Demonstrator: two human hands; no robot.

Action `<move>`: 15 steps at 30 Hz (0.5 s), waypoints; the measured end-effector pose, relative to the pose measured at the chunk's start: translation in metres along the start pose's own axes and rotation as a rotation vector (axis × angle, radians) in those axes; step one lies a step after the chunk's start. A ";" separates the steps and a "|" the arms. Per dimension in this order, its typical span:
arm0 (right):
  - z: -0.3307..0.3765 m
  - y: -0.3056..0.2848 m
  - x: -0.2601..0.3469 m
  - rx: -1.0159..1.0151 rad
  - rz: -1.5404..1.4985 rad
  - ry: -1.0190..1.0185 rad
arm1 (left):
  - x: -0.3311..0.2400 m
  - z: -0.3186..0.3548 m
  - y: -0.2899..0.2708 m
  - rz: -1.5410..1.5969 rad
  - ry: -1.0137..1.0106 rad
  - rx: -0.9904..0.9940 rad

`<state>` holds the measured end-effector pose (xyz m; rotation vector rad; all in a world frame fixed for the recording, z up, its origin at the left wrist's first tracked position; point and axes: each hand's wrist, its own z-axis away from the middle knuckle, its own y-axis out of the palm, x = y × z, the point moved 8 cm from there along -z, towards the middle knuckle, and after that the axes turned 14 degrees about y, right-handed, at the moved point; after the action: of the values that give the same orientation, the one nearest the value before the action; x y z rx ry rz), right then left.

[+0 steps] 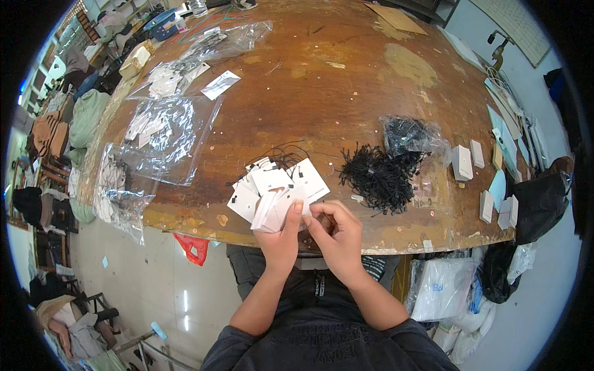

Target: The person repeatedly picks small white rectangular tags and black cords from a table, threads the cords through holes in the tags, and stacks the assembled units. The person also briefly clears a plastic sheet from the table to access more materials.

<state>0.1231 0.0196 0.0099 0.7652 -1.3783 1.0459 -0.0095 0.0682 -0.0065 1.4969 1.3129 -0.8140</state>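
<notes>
My left hand [281, 244] grips a fanned stack of small white hang tags [270, 211], its thumb lying across the front one. Close against the stack's right edge is my right hand [339, 238], thumb and fingers pinched together; what lies between them is too small to make out. Larger white tags [314, 178] with black hang-tag strings [288, 157] lie overlapping on the table just beyond my hands. To their right sits a big tangled bundle of black strings [374, 176], and behind it a clear bag [414, 136] holds more black strings.
The worn wooden table [309, 80] fills the middle. On its left lie clear plastic bags [176, 139] of white tags. Small stacks of white cards [461, 163] stand at the right. Wrapped packages [442, 287] sit below the table's right edge.
</notes>
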 end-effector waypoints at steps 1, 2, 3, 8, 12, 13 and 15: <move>0.000 -0.002 -0.003 -0.029 -0.036 0.013 | 0.002 0.000 0.001 0.010 -0.011 0.008; -0.001 -0.005 -0.006 -0.045 -0.073 0.033 | 0.000 0.000 0.001 0.035 0.020 0.011; -0.003 -0.004 -0.012 -0.036 -0.096 0.101 | 0.008 0.002 0.001 0.112 -0.068 -0.011; -0.002 -0.020 0.019 -0.256 0.097 -0.182 | 0.011 0.003 0.000 0.129 -0.087 -0.003; -0.008 -0.012 0.025 -0.132 0.090 -0.134 | 0.007 0.002 0.004 0.082 -0.046 0.063; -0.009 -0.011 0.027 -0.109 0.091 -0.133 | 0.006 0.003 0.004 0.072 -0.044 0.068; -0.010 -0.007 0.032 -0.085 0.115 -0.163 | 0.004 0.004 0.004 0.044 -0.027 0.088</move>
<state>0.1304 0.0302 0.0412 0.7278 -1.6126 1.0242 -0.0042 0.0660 -0.0110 1.5735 1.2340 -0.8701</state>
